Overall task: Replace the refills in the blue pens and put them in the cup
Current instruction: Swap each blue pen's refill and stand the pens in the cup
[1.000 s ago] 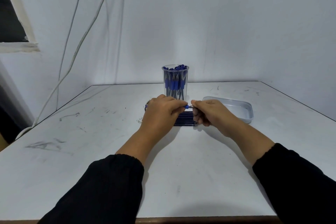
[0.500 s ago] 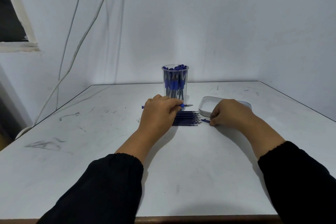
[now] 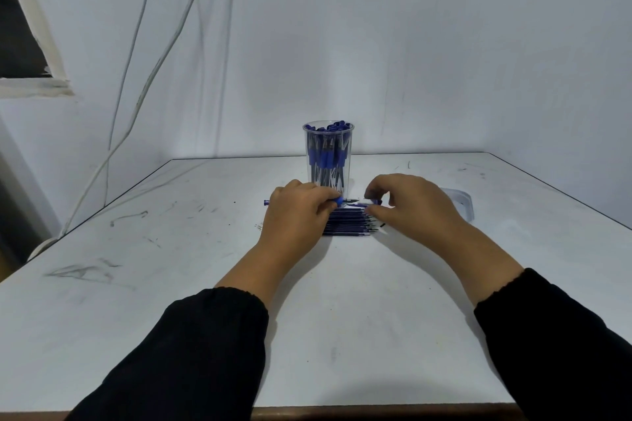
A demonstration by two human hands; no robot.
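Left hand point(image 3: 297, 212): curled round a blue pen point(image 3: 337, 201), held level just in front of the cup.
Right hand point(image 3: 408, 203): pinches a refill point(image 3: 367, 204) at the pen's right end.
Cup point(image 3: 328, 157): clear, full of pens, far centre of the desk point(image 3: 171, 284).
Loose refills point(image 3: 349, 224): row under the hands.
Tray point(image 3: 461, 202): right, behind the right hand.

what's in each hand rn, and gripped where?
Left hand grips a blue pen round its barrel, near the blue grip end. Right hand pinches a thin refill at its right end.
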